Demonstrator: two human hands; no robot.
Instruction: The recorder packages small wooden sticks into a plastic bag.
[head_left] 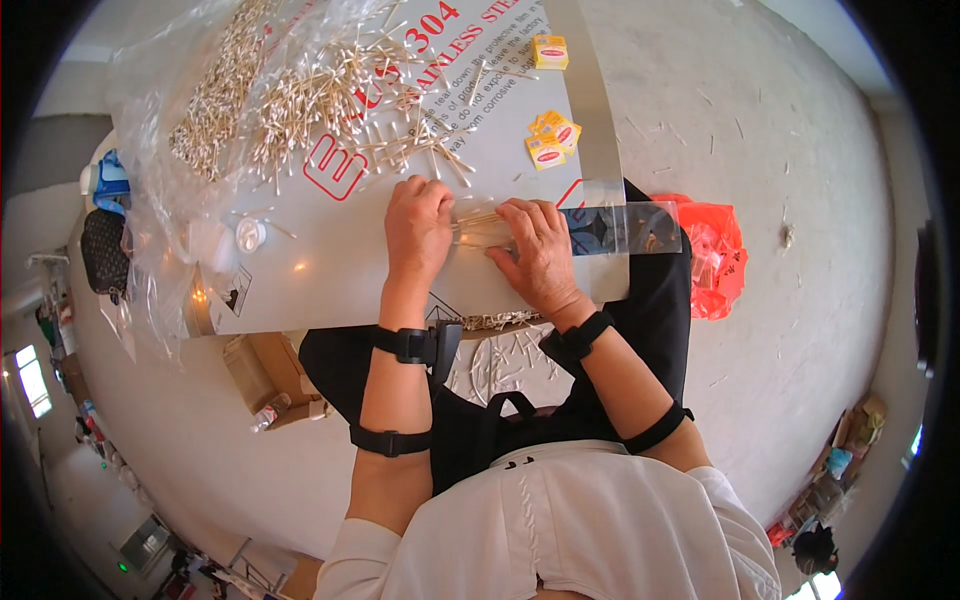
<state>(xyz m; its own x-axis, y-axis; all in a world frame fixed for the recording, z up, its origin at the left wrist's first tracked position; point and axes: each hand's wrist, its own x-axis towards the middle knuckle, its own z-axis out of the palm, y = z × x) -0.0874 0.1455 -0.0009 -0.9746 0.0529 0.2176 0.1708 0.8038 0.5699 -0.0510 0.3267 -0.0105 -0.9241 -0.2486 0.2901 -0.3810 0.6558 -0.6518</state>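
At the near edge of the grey surface [335, 275], a small bundle of cotton swabs [480, 232] lies between the person's two hands. The left hand [418, 225] has its fingers curled in at the bundle's left end; whether they pinch it cannot be told, since the fingertips are hidden. The right hand [538, 248] grips the other end, fingers over the top and thumb on the near side. A clear plastic sleeve [652, 228] stretches out to the right from under this hand, past the surface's right edge.

Beyond the hands, a big loose pile of swabs [300, 115] spreads across the far left, partly inside a large clear bag [160, 225]. A small round white tub [250, 235] stands left of the left hand. Several yellow cards [548, 150] overlap at the far right, with a yellow stack [550, 52] beyond them. A red plastic bag [715, 260] is right of the person's leg.
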